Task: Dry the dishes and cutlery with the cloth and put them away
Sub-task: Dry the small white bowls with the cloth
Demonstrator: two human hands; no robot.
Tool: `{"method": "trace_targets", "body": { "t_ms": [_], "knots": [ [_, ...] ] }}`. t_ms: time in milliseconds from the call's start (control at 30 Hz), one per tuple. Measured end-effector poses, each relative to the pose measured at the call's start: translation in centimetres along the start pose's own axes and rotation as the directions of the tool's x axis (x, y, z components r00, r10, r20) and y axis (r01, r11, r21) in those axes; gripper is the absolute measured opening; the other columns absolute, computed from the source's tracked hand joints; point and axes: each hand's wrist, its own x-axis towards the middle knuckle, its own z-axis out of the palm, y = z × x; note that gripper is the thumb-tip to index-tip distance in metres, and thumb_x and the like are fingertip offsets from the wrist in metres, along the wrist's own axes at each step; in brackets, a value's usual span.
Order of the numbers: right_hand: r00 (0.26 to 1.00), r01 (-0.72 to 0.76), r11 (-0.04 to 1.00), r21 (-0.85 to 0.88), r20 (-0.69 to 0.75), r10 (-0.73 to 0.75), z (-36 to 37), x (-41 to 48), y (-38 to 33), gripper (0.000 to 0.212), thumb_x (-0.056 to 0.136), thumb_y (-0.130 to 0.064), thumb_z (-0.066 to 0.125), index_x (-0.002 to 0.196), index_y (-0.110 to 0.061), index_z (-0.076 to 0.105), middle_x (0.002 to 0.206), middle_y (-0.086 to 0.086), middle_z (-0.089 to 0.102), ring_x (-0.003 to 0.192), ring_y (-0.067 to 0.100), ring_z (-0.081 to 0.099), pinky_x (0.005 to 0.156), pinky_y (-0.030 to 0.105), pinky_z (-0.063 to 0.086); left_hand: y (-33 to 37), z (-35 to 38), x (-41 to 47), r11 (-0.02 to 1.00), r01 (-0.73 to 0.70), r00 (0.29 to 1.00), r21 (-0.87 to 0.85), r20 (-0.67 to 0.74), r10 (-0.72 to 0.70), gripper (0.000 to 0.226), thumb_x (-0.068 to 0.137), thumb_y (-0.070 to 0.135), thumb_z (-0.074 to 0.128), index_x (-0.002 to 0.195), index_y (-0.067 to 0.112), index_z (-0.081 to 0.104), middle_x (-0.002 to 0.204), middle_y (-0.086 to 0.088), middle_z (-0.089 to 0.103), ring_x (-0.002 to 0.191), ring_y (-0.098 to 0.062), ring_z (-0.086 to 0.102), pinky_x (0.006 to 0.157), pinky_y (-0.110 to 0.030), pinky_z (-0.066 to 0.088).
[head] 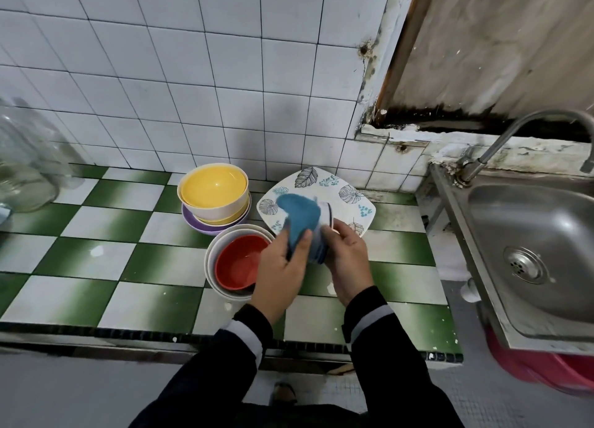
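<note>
Dark sleeves (385, 347) with pale cuffs reach out from me at the bottom edge. Beneath them I see a green-and-white checkered counter (96, 257). A steel sink (530, 234) lies to the right of the leaf-patterned plate (350, 196), which lies flat near the tiled back wall. Left of the plate stands a stack of bowls topped by a yellow bowl (213, 189). In front and left of the plate, a red bowl (239, 263) sits nested inside white ones. Over the plate's near edge, both hands meet. The left hand (281, 267) curls its fingers around a blue cloth (300, 215), pressing it over a small striped white dish (326, 217). The right hand (348, 260) grips that dish from the other side, thumb and fingers wrapped around it.
</note>
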Motion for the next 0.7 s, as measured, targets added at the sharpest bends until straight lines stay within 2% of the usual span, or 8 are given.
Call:
{"method": "trace_targets", "body": {
  "t_ms": [100, 200, 300, 400, 500, 600, 633, 700],
  "knots": [
    [0.995, 0.018, 0.985, -0.172, 0.099, -0.001, 0.3, -0.3, -0.4, 0.025, 0.102, 0.003, 0.045, 0.117, -0.003, 0.064, 0.092, 0.008, 0.072, 0.072, 0.005, 0.068, 0.061, 0.019, 0.053, -1.0, 0.2, 1.1, 0.972, -0.150, 0.974, 0.181, 0.195, 0.114, 0.037, 0.099, 0.033, 0.049, 0.136, 0.034, 0.047, 0.143, 0.000, 0.053, 0.139, -0.016, 0.041, 0.113, -0.032, 0.034],
    [0.977, 0.086, 0.940, -0.331, 0.212, -0.015, -0.4, 0.1, -1.2, 0.020, 0.101, -0.001, 0.050, 0.111, -0.007, 0.066, 0.096, 0.007, 0.074, 0.085, 0.013, 0.070, 0.077, 0.028, 0.057, -0.8, -0.7, 2.2, 0.995, 0.016, 0.990, 0.096, 0.137, -0.029, 0.031, 0.102, 0.036, 0.047, 0.130, 0.025, 0.053, 0.127, -0.006, 0.062, 0.121, -0.019, 0.055, 0.102, -0.034, 0.047],
    [0.973, 0.096, 0.936, -0.338, 0.232, -0.016, -0.7, -0.1, -1.7, 0.019, 0.099, 0.002, 0.050, 0.110, -0.002, 0.066, 0.088, 0.002, 0.074, 0.079, 0.010, 0.068, 0.073, 0.022, 0.054, -0.3, -1.2, 3.1, 0.990, 0.139, 0.987, 0.010, 0.082, -0.139, 0.018, 0.103, 0.031, 0.047, 0.115, 0.024, 0.058, 0.107, -0.001, 0.066, 0.098, -0.014, 0.061, 0.086, -0.031, 0.050],
    [0.982, 0.051, 0.962, -0.269, 0.191, 0.002, -0.3, -0.4, -1.5, 0.021, 0.099, 0.005, 0.048, 0.107, -0.004, 0.065, 0.084, -0.005, 0.076, 0.077, 0.007, 0.070, 0.069, 0.020, 0.055, -0.1, -1.2, 2.4, 0.963, -0.135, 0.981, 0.234, 0.170, 0.096, 0.031, 0.100, 0.028, 0.049, 0.129, 0.019, 0.056, 0.129, 0.008, 0.058, 0.120, -0.008, 0.052, 0.104, -0.029, 0.042],
    [0.987, 0.025, 0.957, -0.290, 0.157, 0.022, 0.0, -0.4, -1.5, 0.027, 0.099, 0.008, 0.045, 0.101, -0.009, 0.065, 0.082, -0.008, 0.075, 0.077, 0.004, 0.071, 0.071, 0.020, 0.056, -0.4, -0.8, 2.1, 0.913, -0.312, 0.930, 0.262, 0.283, 0.236, 0.039, 0.097, 0.024, 0.052, 0.136, 0.022, 0.052, 0.135, 0.024, 0.046, 0.136, 0.004, 0.035, 0.115, -0.020, 0.025],
    [0.984, 0.060, 0.945, -0.321, 0.177, -0.003, -0.5, -0.2, -1.9, 0.015, 0.099, 0.001, 0.052, 0.106, 0.000, 0.065, 0.089, 0.005, 0.071, 0.077, 0.007, 0.066, 0.072, 0.019, 0.052, 0.1, -1.3, 2.5, 0.996, -0.032, 0.984, 0.082, 0.175, 0.017, 0.021, 0.102, 0.025, 0.050, 0.122, 0.032, 0.054, 0.119, 0.009, 0.063, 0.109, 0.005, 0.054, 0.095, -0.018, 0.044],
    [0.986, 0.057, 0.955, -0.292, 0.167, -0.008, -0.8, 0.0, -2.2, 0.013, 0.098, -0.003, 0.056, 0.105, 0.002, 0.065, 0.088, 0.006, 0.070, 0.076, 0.009, 0.063, 0.069, 0.019, 0.050, 0.3, -1.5, 2.7, 0.991, 0.129, 0.983, -0.040, 0.134, -0.122, 0.016, 0.103, 0.028, 0.048, 0.117, 0.032, 0.056, 0.113, 0.003, 0.066, 0.101, -0.001, 0.058, 0.086, -0.017, 0.047],
    [0.995, 0.005, 0.993, -0.119, 0.104, 0.007, -1.2, 0.3, -2.9, 0.011, 0.096, -0.007, 0.057, 0.098, -0.001, 0.066, 0.084, 0.001, 0.071, 0.078, 0.010, 0.061, 0.070, 0.021, 0.049, 0.3, -2.0, 3.1, 0.912, 0.335, 0.942, -0.237, 0.117, -0.316, 0.016, 0.104, 0.034, 0.044, 0.113, 0.034, 0.057, 0.106, 0.012, 0.068, 0.096, -0.001, 0.062, 0.075, -0.012, 0.048]
  ]
}}
